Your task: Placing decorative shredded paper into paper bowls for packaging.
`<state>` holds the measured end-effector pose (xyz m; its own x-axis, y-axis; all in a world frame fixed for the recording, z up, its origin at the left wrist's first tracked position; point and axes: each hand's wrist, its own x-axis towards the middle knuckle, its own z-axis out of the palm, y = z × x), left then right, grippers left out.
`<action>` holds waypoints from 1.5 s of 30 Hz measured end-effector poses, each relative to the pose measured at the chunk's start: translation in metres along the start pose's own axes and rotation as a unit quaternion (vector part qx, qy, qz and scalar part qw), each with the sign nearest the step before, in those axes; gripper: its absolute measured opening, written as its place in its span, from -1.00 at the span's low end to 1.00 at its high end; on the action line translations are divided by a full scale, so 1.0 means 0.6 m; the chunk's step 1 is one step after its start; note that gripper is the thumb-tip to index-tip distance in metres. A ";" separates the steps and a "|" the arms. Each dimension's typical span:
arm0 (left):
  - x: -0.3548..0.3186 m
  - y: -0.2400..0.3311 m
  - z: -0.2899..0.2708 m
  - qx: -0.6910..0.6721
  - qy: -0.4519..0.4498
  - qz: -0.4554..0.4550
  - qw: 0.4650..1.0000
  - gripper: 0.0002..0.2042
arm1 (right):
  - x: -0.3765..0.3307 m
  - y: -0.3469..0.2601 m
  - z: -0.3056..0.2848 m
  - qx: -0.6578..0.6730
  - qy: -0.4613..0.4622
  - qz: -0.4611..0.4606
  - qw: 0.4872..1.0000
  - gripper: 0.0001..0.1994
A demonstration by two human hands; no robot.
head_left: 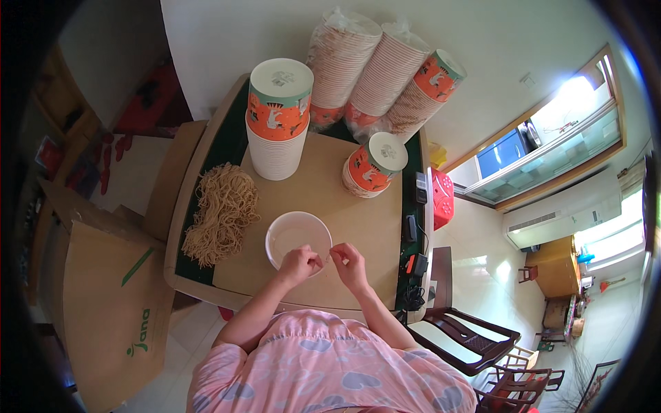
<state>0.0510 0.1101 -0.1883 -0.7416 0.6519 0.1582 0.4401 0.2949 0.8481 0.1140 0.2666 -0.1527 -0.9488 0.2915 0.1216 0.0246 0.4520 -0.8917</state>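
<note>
A white paper bowl point(289, 227) stands upright in the middle of the tabletop board. Over its near rim is my left hand point(301, 264), fingers closed in a pinch. My right hand point(349, 264) is just outside the rim on the right, thumb and fingers also pressed together. The two hands face each other, a small gap apart. Whatever they pinch is too small to make out. To the left of the bowl lies a loose bundle of tan string point(222, 215).
Behind the bowl rises a tall stack of orange-and-white paper tubs point(279, 124); a shorter stack point(375, 165) stands to its right. Several bagged stacks point(341, 58) line the wall. Black adapters and cables point(416, 265) sit on the right edge. An open cardboard box point(113, 310) is on the left.
</note>
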 end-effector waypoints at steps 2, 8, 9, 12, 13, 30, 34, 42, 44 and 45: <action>-0.001 0.016 0.000 0.018 0.055 -0.039 0.998 -0.88 | 0.002 0.001 0.002 0.003 0.001 -0.003 1.000 -0.96; 0.002 0.023 -0.002 0.161 0.020 0.007 0.987 -0.82 | 0.007 0.005 0.010 -0.005 -0.027 -0.002 1.000 -0.96; 0.001 0.022 -0.001 0.161 0.021 0.007 0.987 -0.82 | 0.009 0.006 0.010 -0.015 -0.026 -0.006 1.000 -0.96; 0.000 0.019 0.001 0.206 -0.019 0.001 0.978 -0.75 | 0.014 0.007 0.010 -0.027 -0.024 -0.010 0.999 -0.96; 0.001 0.015 0.001 0.202 -0.027 0.003 0.979 -0.73 | 0.016 0.007 0.010 -0.029 -0.023 -0.010 0.999 -0.96; 0.010 0.030 0.001 0.227 -0.065 -0.050 0.970 -0.76 | 0.050 0.001 0.015 -0.076 -0.053 -0.049 0.994 -0.94; 0.013 0.025 0.001 0.141 -0.035 -0.075 0.987 -0.88 | 0.044 0.015 0.013 -0.088 -0.082 -0.031 0.992 -0.94; 0.009 0.027 -0.002 0.151 0.069 -0.051 0.985 -0.91 | 0.039 0.014 0.013 -0.051 -0.066 -0.026 0.996 -0.94; 0.014 0.032 -0.004 0.219 0.117 0.009 0.969 -0.91 | 0.039 0.012 0.012 -0.049 -0.065 -0.020 0.996 -0.93; 0.016 0.038 -0.007 0.218 0.117 0.010 0.969 -0.91 | 0.041 0.011 0.011 -0.057 -0.064 -0.021 0.996 -0.92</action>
<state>0.0519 0.1201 -0.1656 -0.8027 0.4999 0.3251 0.5898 0.5849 0.5568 0.0889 0.2710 -0.1586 -0.9820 0.1633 0.0948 0.0124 0.5572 -0.8303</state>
